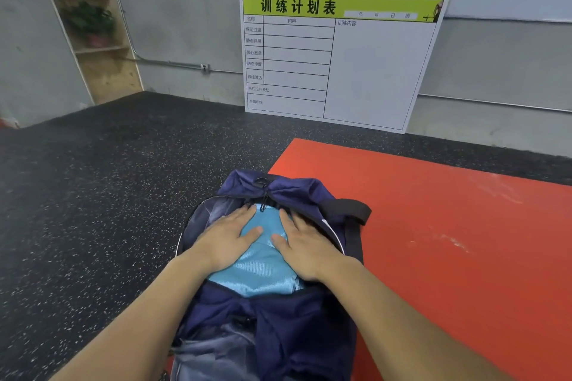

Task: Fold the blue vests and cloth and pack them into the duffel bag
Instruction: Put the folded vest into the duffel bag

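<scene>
Nearest the camera, two bare forearms reach forward over the near end of a dark navy duffel bag (278, 325), which lies lengthwise on the floor with its top opening spread wide. Inside that opening sits a bundle of light blue cloth (263, 269), folded and filling the middle of the bag; whether it is a vest or the plain cloth cannot be told. The left hand (226, 241) lies flat on the left part of the blue bundle, fingers straight and together, thumb out toward the centre, pressing down and gripping nothing. The right hand (305, 246) mirrors it on the right part, palm down, fingers straight, thumb pointing inward, also holding nothing. The two thumbs are near each other but apart, with blue fabric showing between them. At the bag's far end a black zipper pull (263, 202) hangs over the opening, and a black strap (349, 209) loops off the right side. The bag rests partly on a dark speckled floor (93, 210) and partly on a red mat (448, 226) to the right. Beyond, a white board with a green header (340, 59) leans against a grey wall (185, 9). A wooden shelf with plants (89, 22) stands at far left.
</scene>
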`<control>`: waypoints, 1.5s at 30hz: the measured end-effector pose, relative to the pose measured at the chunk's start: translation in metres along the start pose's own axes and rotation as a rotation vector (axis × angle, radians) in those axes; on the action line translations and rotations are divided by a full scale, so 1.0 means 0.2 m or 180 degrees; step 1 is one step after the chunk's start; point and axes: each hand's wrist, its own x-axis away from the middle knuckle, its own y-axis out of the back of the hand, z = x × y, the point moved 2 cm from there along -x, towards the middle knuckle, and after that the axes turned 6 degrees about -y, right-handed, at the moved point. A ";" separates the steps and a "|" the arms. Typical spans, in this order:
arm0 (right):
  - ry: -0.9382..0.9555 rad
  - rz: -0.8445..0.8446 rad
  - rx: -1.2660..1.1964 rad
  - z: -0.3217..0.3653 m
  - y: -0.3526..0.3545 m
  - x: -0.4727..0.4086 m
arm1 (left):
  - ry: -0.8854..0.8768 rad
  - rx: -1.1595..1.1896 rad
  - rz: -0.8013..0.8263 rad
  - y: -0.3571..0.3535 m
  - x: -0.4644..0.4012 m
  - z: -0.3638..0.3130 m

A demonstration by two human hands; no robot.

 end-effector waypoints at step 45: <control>-0.1273 -0.1817 -0.0015 -1.26 0.83 2.28 | -0.2165 0.0212 0.0000 -0.30 0.55 -2.50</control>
